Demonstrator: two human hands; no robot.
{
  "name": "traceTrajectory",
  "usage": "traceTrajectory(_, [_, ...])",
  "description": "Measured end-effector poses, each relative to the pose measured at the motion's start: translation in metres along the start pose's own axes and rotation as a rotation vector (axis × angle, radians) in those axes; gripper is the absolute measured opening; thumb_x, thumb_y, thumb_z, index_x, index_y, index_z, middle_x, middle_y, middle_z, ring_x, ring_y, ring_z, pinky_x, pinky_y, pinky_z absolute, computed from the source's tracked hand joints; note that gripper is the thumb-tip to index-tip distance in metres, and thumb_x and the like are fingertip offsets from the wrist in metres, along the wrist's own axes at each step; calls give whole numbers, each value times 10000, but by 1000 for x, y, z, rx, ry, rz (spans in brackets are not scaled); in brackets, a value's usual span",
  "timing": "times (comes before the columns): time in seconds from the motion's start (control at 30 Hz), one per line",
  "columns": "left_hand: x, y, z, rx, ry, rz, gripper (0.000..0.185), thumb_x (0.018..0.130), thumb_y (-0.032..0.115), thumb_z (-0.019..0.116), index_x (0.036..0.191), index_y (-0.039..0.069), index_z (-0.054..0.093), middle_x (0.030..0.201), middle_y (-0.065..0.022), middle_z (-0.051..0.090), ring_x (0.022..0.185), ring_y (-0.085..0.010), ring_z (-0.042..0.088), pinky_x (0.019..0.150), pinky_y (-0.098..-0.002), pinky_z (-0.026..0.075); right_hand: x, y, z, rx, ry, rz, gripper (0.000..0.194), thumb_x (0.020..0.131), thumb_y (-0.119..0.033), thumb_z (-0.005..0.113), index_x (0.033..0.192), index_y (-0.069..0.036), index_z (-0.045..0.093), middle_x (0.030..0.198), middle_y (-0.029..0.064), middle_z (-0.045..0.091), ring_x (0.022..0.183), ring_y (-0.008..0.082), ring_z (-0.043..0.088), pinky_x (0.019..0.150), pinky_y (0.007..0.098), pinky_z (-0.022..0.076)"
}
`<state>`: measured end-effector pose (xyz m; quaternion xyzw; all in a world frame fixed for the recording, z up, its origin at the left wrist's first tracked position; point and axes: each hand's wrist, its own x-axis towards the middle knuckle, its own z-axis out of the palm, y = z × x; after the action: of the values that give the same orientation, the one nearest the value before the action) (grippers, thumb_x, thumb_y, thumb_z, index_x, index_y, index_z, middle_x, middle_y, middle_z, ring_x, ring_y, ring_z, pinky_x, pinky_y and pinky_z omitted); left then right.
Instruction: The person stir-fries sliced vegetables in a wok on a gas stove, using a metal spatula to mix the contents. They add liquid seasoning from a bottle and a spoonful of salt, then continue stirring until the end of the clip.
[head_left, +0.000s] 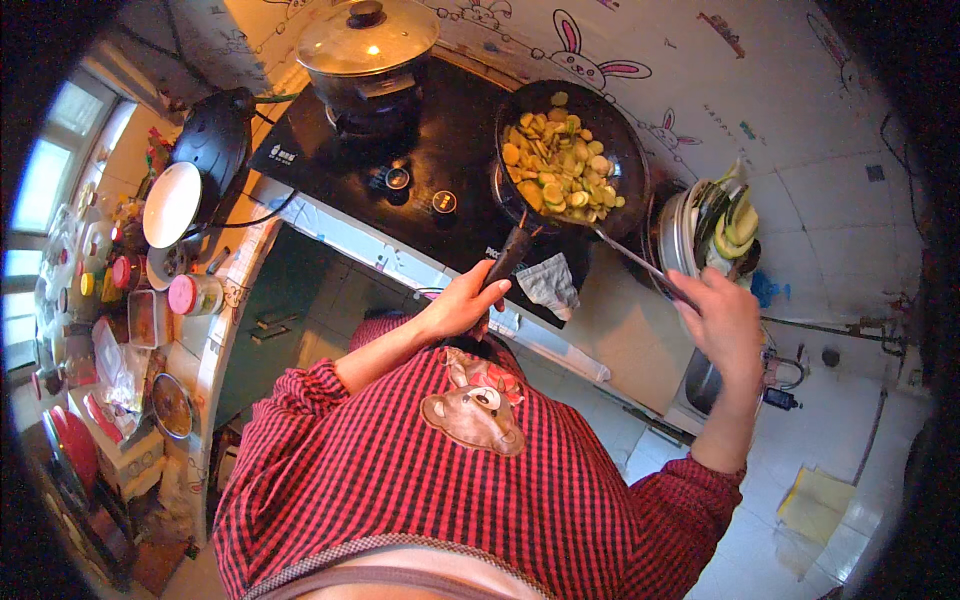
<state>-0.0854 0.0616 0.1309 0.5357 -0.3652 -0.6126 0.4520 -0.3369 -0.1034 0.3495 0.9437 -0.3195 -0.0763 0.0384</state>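
A dark wok (634, 176) sits over the right burner of a black gas stove (457, 97). Sliced vegetables (566, 165), yellow and pale green, fill much of it. My left hand (469, 300) grips the wok's dark handle (510, 255) near its end. In my right hand (716, 315) is the handle of a metal spatula (634, 257), which slants down to the wok's near rim. The spatula's blade is hidden among the slices. A grey folded cloth (551, 285) lies on the stove's front corner, below the wok.
A lidded pot (367, 45) stands on the left burner. Right of the wok are stacked metal bowls (675, 229) with vegetable peels (735, 225), then a sink (701, 382). Jars (195, 294), a white plate (172, 205) and a black appliance (217, 135) crowd the left counter.
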Motion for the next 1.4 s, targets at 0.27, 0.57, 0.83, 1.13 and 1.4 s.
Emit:
traceTrajectory(0.27, [1,-8,3,-56,39,15,296,1020,290,482,1173,39,448,822,-40,609,499,-110,556,440,-255,457,15,32,49,191,185,183,378,821,-186,718,1197,-188,679,822,134,595,744,313,617,661,409,487])
traceTrajectory(0.57, [-15,-30,-27,54,176,107,564,1005,322,518,1459,37,344,1012,-118,645,833,-162,671,656,-321,552,99,60,106,283,371,162,371,850,-228,701,1210,-145,659,920,144,641,863,343,625,738,421,493])
traceTrajectory(0.83, [-129,-85,-141,-245,815,130,425,1008,254,523,1354,13,467,1084,-123,616,887,-183,645,739,-322,573,29,-2,102,129,218,103,504,851,-126,679,1338,-201,573,1011,139,588,933,340,595,795,439,491])
traceTrajectory(1.13, [-253,-182,-275,313,1935,61,1045,666,291,888,1440,-9,253,1376,-211,377,1301,-334,391,1060,-430,372,2,-56,124,37,45,297,581,842,-150,710,1388,-165,513,1053,172,571,992,352,582,829,440,473])
traceTrajectory(1.4, [-254,-217,-360,342,1777,158,1358,472,301,975,1482,33,108,1430,-198,346,1330,-337,384,1117,-428,325,109,-246,23,322,257,-202,367,855,9,652,1220,-30,625,1064,164,611,964,300,606,851,378,490])
